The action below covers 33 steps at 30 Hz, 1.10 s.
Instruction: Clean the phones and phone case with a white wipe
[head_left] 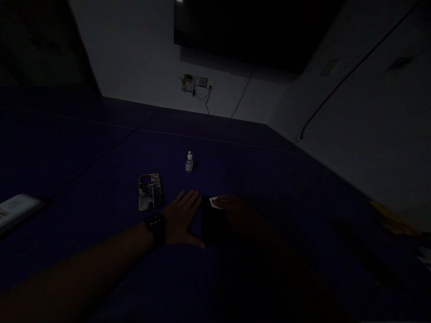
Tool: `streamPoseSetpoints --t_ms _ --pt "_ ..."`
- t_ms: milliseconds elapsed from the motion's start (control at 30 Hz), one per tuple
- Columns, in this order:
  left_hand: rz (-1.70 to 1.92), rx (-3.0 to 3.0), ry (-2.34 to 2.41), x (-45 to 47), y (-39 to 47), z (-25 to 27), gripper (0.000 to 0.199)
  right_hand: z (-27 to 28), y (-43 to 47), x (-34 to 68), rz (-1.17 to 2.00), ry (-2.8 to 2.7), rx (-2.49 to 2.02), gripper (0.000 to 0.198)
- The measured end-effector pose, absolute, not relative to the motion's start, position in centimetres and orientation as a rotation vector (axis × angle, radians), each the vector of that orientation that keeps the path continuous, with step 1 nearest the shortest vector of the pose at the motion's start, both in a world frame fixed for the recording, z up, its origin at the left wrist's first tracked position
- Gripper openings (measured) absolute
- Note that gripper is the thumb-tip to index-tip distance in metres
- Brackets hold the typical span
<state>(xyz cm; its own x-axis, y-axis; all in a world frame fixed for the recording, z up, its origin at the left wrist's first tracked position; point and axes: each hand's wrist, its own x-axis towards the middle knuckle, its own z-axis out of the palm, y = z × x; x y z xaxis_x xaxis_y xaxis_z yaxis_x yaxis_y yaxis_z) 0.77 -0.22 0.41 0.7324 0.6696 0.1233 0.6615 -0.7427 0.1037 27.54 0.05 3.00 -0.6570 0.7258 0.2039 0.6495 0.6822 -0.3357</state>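
My left hand (182, 217) lies flat on the dark blue surface (111, 175), fingers stretched and thumb out, with a black watch on its wrist. Its fingertips and thumb reach the left edge of a dark, flat, rectangular object (212, 229), whose kind the low light hides. Over the top of that object, my right hand (232, 205) pinches a small white cloth or tissue (216, 203). Shadow covers much of the right hand and forearm. Left of my left hand lies a phone case (150, 193) with a printed pattern; whether a phone is inside, I cannot tell.
A small dropper bottle (189, 164) stands upright beyond my hands. At far left is a white box-like object (20, 208). A long dark object (362, 251) and something yellow (387, 211) lie at right. A wall socket with cables (198, 83) sits below a large screen (249, 31).
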Motion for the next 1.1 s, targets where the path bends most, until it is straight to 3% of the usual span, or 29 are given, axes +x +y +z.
streamPoseSetpoints --t_ms 133,333,633,867,1100 --pt "0.278 2.910 1.093 0.6 0.1 -0.2 0.124 2.6 0.6 27.3 0.324 -2.565 -1.092 0.060" --pt "0.254 2.886 1.095 0.6 -0.2 0.2 0.122 3.6 -1.7 27.9 0.599 -2.565 -0.886 0.040" --pt "0.245 2.891 1.093 0.8 -0.2 0.3 0.119 2.6 0.6 27.2 0.449 -2.485 -1.105 0.060" --pt "0.248 2.856 1.080 0.8 -0.3 0.6 0.119 3.5 -1.0 27.8 0.612 -2.546 -0.945 0.044" --pt "0.258 2.884 1.078 0.7 -0.2 0.4 0.119 2.6 0.9 27.0 0.445 -2.496 -1.128 0.060"
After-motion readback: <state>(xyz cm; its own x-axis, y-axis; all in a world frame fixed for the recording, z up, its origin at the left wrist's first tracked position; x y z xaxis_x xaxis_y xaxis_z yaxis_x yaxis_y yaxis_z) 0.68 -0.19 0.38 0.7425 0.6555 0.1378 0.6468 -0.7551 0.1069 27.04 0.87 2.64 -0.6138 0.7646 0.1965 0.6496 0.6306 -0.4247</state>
